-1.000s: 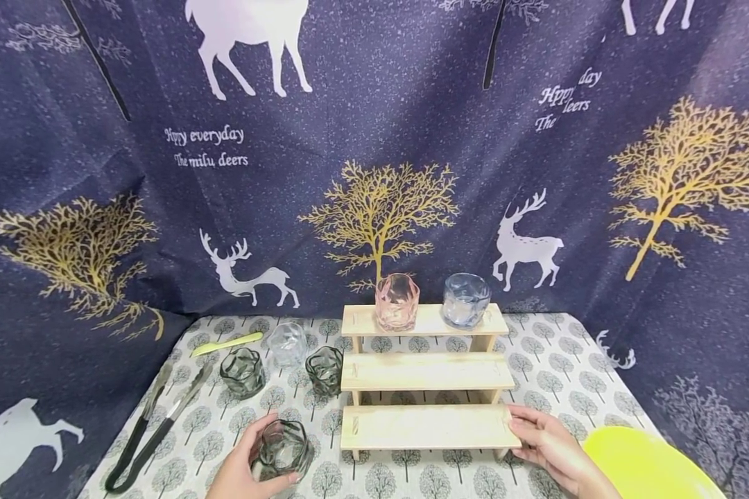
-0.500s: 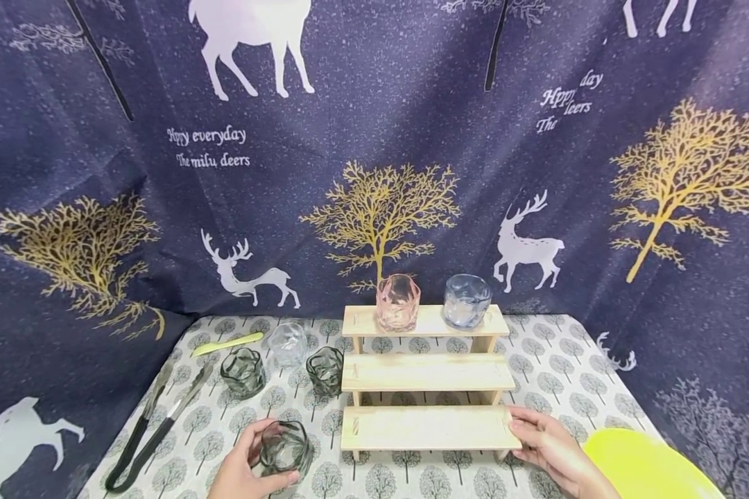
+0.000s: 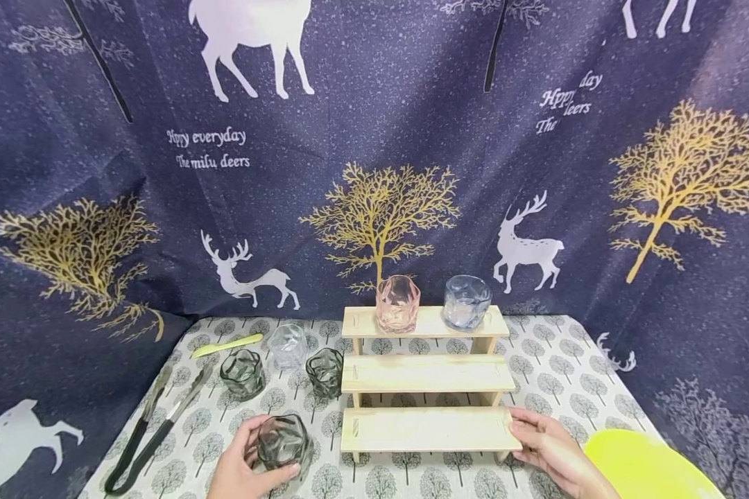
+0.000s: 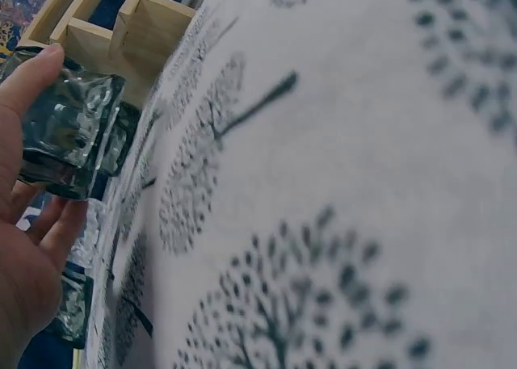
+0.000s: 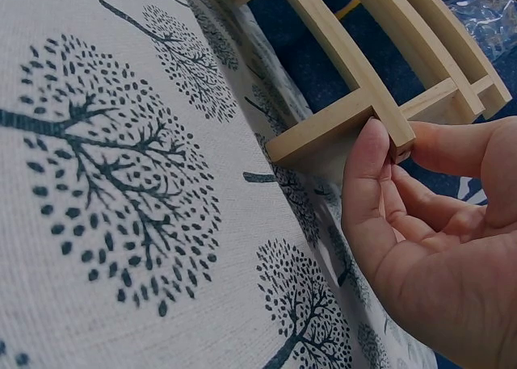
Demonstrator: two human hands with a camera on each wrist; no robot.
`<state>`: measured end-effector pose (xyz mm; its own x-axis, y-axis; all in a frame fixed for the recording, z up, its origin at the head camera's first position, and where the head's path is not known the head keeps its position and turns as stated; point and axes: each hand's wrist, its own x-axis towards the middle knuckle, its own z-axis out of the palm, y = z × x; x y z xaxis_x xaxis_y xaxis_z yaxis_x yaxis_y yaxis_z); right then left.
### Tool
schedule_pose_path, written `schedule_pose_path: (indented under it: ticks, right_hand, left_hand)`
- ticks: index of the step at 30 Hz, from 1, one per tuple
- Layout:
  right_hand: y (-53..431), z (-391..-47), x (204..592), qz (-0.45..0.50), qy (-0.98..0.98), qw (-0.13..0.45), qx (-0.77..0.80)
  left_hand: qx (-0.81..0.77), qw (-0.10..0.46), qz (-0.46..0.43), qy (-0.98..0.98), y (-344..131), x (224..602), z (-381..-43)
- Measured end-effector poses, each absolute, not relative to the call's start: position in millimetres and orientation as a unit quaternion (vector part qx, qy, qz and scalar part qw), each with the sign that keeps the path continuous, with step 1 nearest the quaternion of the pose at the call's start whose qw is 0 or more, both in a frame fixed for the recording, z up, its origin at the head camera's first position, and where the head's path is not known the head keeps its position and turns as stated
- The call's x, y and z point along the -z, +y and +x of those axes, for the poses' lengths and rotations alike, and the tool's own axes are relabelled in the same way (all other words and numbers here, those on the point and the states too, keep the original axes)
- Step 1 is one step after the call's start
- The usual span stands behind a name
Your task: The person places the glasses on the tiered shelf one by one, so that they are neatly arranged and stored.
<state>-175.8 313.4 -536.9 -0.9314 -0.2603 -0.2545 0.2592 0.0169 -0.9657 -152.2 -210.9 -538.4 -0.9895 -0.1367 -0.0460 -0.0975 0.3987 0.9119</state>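
My left hand point(image 3: 240, 466) grips a smoky grey faceted glass point(image 3: 282, 443) at the front left, thumb on one side and fingers on the other. In the left wrist view this grey glass point(image 4: 60, 131) shows above the cloth, a gap between them. To its right stands a three-tier wooden display stand point(image 3: 429, 428). My right hand point(image 3: 555, 450) pinches the right end of its lowest step; in the right wrist view, thumb and fingers close on the corner of the wooden board point(image 5: 384, 111). A pink glass point(image 3: 397, 305) and a blue glass point(image 3: 466, 303) stand on the top step.
Left of the stand are two more grey glasses, one nearer point(image 3: 243, 375) the tongs and one point(image 3: 324, 372) beside the stand, plus a clear glass point(image 3: 288, 346). Black-handled tongs point(image 3: 156, 436) and a yellow-green plastic knife point(image 3: 227, 345) lie farther left. A yellow round item point(image 3: 646, 464) sits front right.
The grey glass in my left hand has risen slightly and tilted, its opening now less visible from above. My right hand has stayed at the stand's corner.
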Motion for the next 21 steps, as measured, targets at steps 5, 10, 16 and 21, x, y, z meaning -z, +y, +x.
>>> schedule_pose_path:
  ticks: [5,10,16,21]
  right_hand:
    - [313,-176,538,-0.001,0.693,0.185,0.697]
    - [313,-176,538,0.001,0.695,0.184,0.695]
    - [313,-176,538,0.011,0.695,0.189,0.693]
    - [313,-176,537,0.013,0.696,0.186,0.694]
  left_hand:
    - [0.527,0.051,0.066,-0.846,-203,530,-152]
    - [0.525,0.08,0.056,-0.845,-189,517,-151]
    - [0.545,0.128,0.005,-0.829,-172,504,-153]
    - [0.555,0.139,-0.02,-0.82,-158,497,-158]
